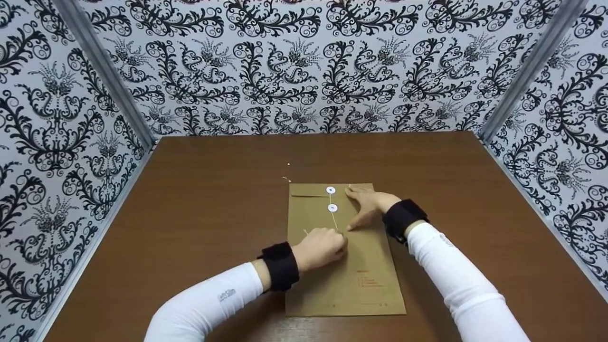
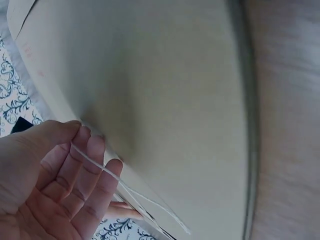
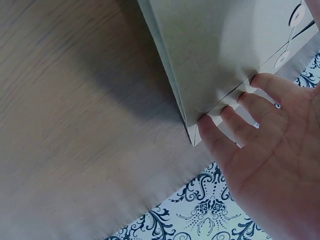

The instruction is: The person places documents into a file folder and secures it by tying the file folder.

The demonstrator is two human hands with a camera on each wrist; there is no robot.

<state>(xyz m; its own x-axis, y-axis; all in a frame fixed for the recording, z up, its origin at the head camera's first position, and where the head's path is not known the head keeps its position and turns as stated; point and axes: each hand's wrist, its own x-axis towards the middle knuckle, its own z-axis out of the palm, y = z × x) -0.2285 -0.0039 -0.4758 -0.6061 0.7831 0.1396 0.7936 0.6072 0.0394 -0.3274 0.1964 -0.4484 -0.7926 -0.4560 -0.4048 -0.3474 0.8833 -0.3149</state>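
Observation:
A brown paper envelope lies flat on the wooden table, its flap at the far end with two white closure discs. A thin string runs from the lower disc toward my left hand, which pinches it with curled fingers. In the left wrist view the string crosses my fingers beside the envelope. My right hand lies with straight fingers pressing the envelope's upper right corner. The right wrist view shows its fingertips on the flap edge of the envelope.
Patterned black-and-white walls enclose the table on three sides, with metal corner posts. Bare brown tabletop lies left and right of the envelope. Both forearms wear white sleeves and black wrist bands.

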